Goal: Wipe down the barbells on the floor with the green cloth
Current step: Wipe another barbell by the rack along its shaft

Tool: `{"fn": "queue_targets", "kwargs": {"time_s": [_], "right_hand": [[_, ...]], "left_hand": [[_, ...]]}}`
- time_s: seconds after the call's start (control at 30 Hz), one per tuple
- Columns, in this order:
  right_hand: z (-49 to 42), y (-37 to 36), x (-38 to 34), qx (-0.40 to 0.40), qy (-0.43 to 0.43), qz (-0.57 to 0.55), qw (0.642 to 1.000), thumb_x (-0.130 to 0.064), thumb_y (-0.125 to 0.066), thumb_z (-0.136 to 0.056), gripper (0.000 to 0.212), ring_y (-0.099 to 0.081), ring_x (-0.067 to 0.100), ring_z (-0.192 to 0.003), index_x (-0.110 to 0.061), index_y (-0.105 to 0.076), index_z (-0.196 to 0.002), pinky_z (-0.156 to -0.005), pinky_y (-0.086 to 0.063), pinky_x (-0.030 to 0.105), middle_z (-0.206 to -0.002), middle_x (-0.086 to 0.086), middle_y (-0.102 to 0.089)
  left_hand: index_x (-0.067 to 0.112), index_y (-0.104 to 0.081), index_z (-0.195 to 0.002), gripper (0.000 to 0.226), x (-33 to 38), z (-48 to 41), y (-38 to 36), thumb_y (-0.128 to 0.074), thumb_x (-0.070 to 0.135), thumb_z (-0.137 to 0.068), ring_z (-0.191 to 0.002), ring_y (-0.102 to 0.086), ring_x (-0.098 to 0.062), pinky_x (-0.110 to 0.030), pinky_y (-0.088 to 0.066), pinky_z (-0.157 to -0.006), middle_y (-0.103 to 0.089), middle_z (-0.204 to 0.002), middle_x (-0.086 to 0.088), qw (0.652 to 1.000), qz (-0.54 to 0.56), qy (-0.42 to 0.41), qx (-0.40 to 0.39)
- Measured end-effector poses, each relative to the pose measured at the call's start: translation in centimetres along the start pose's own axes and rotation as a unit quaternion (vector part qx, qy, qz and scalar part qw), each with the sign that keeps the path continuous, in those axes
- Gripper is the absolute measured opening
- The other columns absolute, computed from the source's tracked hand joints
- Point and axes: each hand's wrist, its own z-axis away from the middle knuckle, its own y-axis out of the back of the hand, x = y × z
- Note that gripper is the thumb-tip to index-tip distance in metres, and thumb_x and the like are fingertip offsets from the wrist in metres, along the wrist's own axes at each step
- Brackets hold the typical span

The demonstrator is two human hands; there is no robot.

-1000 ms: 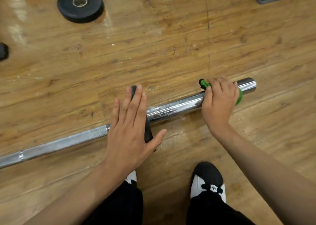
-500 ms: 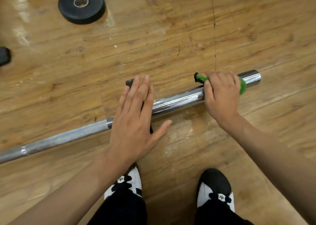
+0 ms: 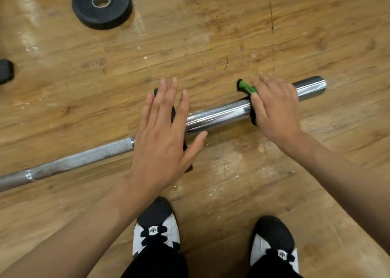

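A barbell [image 3: 217,115] lies on the floor [image 3: 211,35]. The left hand [image 3: 162,138] presses flat on its black collar [image 3: 173,114], fingers straight. The right hand [image 3: 274,109], fingers extended, presses the green cloth [image 3: 245,86] onto the barbell's sleeve, near its end.

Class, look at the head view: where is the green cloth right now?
Right of centre, the green cloth lies over the barbell under the right hand, one end poking out beside the thumb. The left hand rests further left.
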Motion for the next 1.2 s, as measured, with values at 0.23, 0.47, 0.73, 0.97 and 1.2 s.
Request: {"fn": "queue_targets", "kwargs": {"time_s": [0.23,0.47,0.73,0.97,1.2], "right_hand": [[0.9,-2.0,-11.9,0.000,0.011,-0.038,0.999,-0.037,-0.034,-0.108,0.055,-0.027,0.033,-0.154,-0.025,-0.034,-0.161,-0.128,-0.012,0.053,-0.161,0.006,-0.043],[-1.8,-2.9,-4.5,0.037,0.114,-0.012,0.993,-0.038,-0.038,-0.111,0.049,-0.040,0.033,-0.148,-0.019,-0.045,-0.155,-0.126,-0.020,0.047,-0.156,0.012,-0.049],[-3.9,-3.6,-6.3,0.139,-0.127,-0.046,0.981,-0.027,-0.035,-0.110,0.046,-0.026,0.038,-0.155,-0.014,-0.051,-0.151,-0.127,-0.015,0.054,-0.161,0.012,-0.042],[-3.5,-5.9,-11.0,0.112,0.147,-0.069,0.980,-0.035,-0.044,-0.111,0.046,-0.036,0.034,-0.151,-0.021,-0.048,-0.154,-0.127,-0.020,0.050,-0.160,0.011,-0.045],[-4.4,-4.7,0.7,0.159,-0.046,-0.041,0.985,-0.034,-0.032,-0.113,0.048,-0.027,0.037,-0.154,-0.016,-0.042,-0.156,-0.125,-0.021,0.051,-0.165,0.014,-0.035]], "left_hand": [[-0.001,-0.053,-0.145,0.061,-2.0,-3.6,-0.4,-0.039,0.047,-0.110,-0.160,-0.009,-0.038,-0.047,-0.006,-0.131,-0.023,-0.169,-0.023,0.998,0.045,0.030,-0.018],[-0.002,-0.048,-0.149,0.064,-2.0,-2.9,-1.2,-0.047,0.046,-0.107,-0.155,-0.024,-0.040,-0.055,-0.019,-0.128,-0.037,-0.160,-0.027,0.998,0.047,0.047,0.000],[0.002,-0.059,-0.141,0.061,-3.5,-6.4,-1.4,-0.057,0.044,-0.098,-0.147,-0.036,-0.043,-0.057,-0.031,-0.122,-0.045,-0.152,-0.028,0.995,0.048,0.091,0.000],[0.002,-0.059,-0.141,0.062,-4.4,-7.6,-1.3,-0.053,0.043,-0.095,-0.141,-0.041,-0.041,-0.049,-0.036,-0.119,-0.046,-0.151,-0.026,0.992,0.062,0.105,-0.018],[0.007,-0.058,-0.145,0.062,-4.2,-7.9,-1.3,-0.058,0.045,-0.097,-0.144,-0.038,-0.035,-0.032,-0.027,-0.115,-0.043,-0.156,-0.020,0.988,0.082,0.131,-0.012]]}}
